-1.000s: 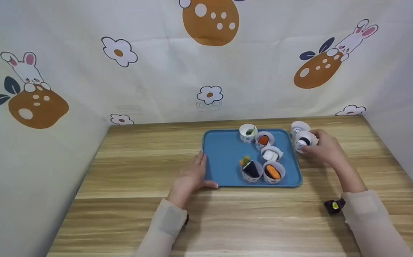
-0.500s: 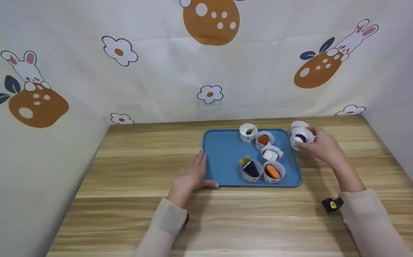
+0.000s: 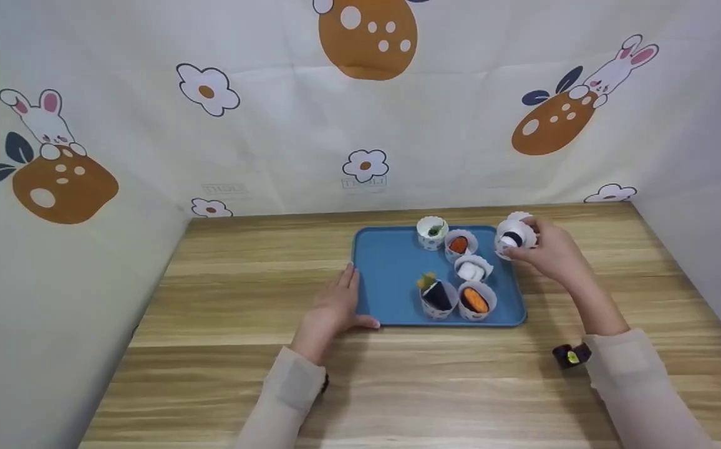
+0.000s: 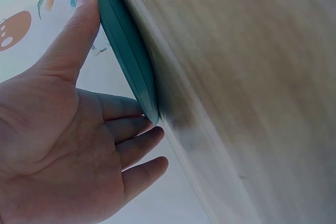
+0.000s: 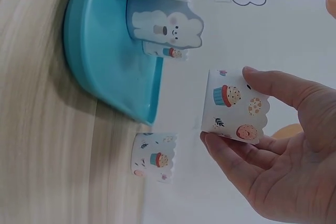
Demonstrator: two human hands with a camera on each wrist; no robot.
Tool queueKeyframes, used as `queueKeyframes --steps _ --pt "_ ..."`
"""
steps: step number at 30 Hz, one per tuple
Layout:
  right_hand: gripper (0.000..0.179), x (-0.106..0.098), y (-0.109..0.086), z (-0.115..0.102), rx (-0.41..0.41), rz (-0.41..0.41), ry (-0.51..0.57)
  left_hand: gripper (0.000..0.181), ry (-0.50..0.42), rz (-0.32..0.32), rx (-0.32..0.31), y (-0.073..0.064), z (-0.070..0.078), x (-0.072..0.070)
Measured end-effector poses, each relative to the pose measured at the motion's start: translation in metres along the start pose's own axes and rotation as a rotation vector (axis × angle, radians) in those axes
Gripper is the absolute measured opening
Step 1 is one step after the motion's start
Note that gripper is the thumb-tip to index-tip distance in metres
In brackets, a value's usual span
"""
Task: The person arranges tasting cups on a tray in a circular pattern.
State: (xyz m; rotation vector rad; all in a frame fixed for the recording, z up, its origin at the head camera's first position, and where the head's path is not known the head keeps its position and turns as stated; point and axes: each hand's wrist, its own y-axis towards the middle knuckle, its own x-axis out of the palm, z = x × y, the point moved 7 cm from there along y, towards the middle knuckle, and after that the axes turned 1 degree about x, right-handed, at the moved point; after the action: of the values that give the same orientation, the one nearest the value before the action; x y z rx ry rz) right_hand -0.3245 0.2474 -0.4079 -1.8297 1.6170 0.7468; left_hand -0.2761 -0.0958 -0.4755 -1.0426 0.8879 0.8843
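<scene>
My right hand (image 3: 557, 252) pinches a printed white paper baking cup (image 3: 527, 234) between thumb and fingers; white toy sushi with a black band lies inside. In the right wrist view the cup (image 5: 231, 103) hangs above the table, tilted, at the tray's right back corner. My left hand (image 3: 332, 308) rests against the left edge of the blue tray (image 3: 391, 274), fingers straight, thumb on the near rim. On the tray's right half stand several paper cups, among them ones with an orange-topped sushi (image 3: 476, 300), a black-wrapped triangle (image 3: 438, 296) and white pieces (image 3: 471, 272).
Another paper cup (image 5: 155, 156) stands on the wooden table (image 3: 236, 349) just off the tray's back right corner, partly behind the held cup in the head view. Dark sushi rolls (image 3: 566, 356) lie beside the right sleeve. A printed cloth wall (image 3: 292, 137) closes the back.
The right hand has lifted the held cup and moved it left and back, to over the tray's right edge. The left hand and the tray have stayed still.
</scene>
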Motion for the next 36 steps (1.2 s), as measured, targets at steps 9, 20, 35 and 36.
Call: queueKeyframes --steps 9,20,35,36 --pt "0.069 0.004 -0.002 -0.012 -0.027 0.013 0.018 0.115 0.037 -0.032 -0.015 0.002 0.0 0.003" --pt "0.068 0.014 -0.001 -0.025 -0.037 -0.012 0.03 0.113 -0.009 -0.008 0.001 -0.001 0.001 0.0" --pt "0.065 0.034 0.002 -0.052 -0.11 -0.017 0.021 0.113 0.024 -0.006 -0.003 0.0 0.0 0.0" --pt "0.065 0.036 0.003 -0.054 -0.112 -0.018 0.021 0.113 0.026 -0.005 -0.003 0.0 -0.001 0.0"
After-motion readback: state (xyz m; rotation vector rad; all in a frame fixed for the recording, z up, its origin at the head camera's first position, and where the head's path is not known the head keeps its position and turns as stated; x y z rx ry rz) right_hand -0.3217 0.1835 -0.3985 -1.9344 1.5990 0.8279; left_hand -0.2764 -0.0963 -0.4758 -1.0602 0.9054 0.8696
